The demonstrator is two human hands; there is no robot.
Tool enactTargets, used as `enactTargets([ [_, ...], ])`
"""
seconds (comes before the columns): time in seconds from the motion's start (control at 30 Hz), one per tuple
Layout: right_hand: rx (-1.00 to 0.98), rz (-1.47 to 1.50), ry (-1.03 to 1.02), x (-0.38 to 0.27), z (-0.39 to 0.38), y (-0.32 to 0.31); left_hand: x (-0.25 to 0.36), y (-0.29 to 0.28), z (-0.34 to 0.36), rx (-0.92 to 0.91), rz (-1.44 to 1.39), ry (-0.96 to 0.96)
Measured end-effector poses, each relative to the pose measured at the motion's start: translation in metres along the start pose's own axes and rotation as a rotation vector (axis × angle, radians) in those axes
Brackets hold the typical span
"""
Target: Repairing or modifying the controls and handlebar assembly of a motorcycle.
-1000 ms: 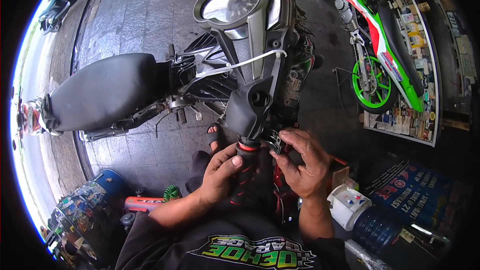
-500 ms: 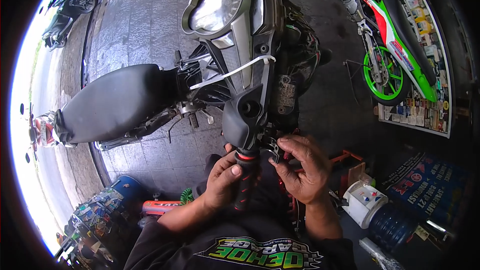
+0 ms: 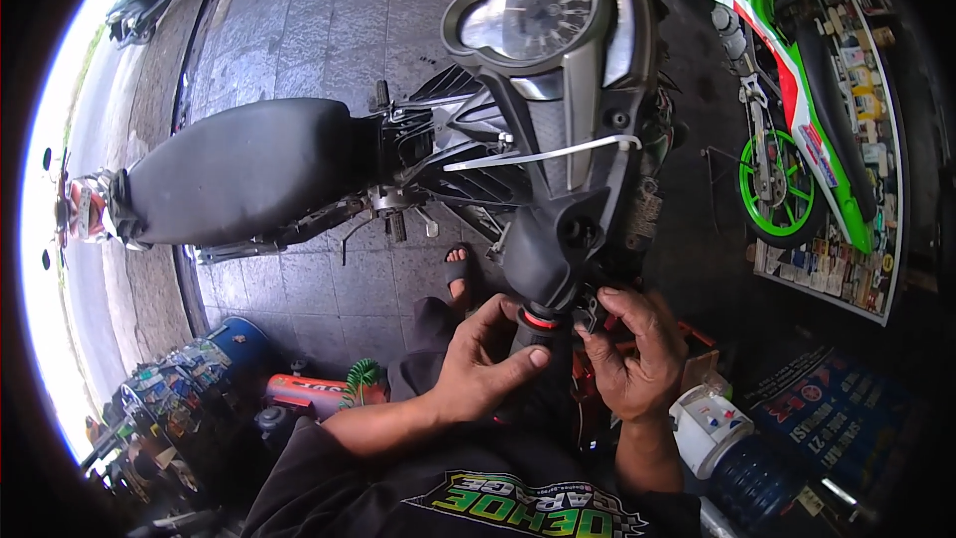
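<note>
A motorcycle's handlebar end points toward me, with a black handlebar grip (image 3: pixel 532 341) behind a red ring (image 3: pixel 541 322). My left hand (image 3: pixel 488 359) holds this grip from the left, thumb laid on top and fingers curled down its far side. On the right, my right hand (image 3: pixel 639 354) pinches a small dark lever bracket (image 3: pixel 590 313) beside the bar between thumb and fingers. Just ahead sits the black handlebar cover (image 3: pixel 543 254), with a round hole in its top. A white cable tie (image 3: pixel 543 154) spans the cowl below the round speedometer (image 3: pixel 528 15).
The motorcycle's black seat (image 3: pixel 239 174) stretches left. A green and red motorcycle (image 3: pixel 797 100) stands at right beside a display case (image 3: pixel 876 269) of small goods. Nearer are a white container with a blue bottle (image 3: pixel 752 453), a red cylinder (image 3: pixel 304 391) and a blue drum (image 3: pixel 242 344).
The view has shifted, so the motorcycle sits farther right and more of the floor and a sandalled foot show. My left thumb lies farther over the grip; my right hand keeps its pinch.
</note>
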State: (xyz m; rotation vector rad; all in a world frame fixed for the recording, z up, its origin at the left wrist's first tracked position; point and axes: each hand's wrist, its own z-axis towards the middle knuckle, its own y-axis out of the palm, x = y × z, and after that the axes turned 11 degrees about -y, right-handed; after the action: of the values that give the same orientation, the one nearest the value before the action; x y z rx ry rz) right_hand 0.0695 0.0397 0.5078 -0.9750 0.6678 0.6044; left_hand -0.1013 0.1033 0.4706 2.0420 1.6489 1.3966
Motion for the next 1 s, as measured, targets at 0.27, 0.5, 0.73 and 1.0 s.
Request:
enactTargets([
  [0.27, -0.057, -0.113, -0.076, 0.002, -0.002, 0.006, 0.004, 0.002, 0.0, 0.083, 0.204, 0.12],
  [0.5, -0.039, -0.139, -0.083, 0.003, -0.004, 0.008, 0.004, 0.004, -0.002, 0.108, 0.239, 0.092],
  [0.73, 0.008, -0.115, -0.048, 0.004, -0.008, 0.014, 0.01, 0.009, -0.003, 0.251, 0.454, 0.081],
  [1.0, 0.046, -0.102, -0.068, 0.006, -0.01, 0.016, 0.011, 0.012, -0.003, 0.288, 0.468, 0.113],
])
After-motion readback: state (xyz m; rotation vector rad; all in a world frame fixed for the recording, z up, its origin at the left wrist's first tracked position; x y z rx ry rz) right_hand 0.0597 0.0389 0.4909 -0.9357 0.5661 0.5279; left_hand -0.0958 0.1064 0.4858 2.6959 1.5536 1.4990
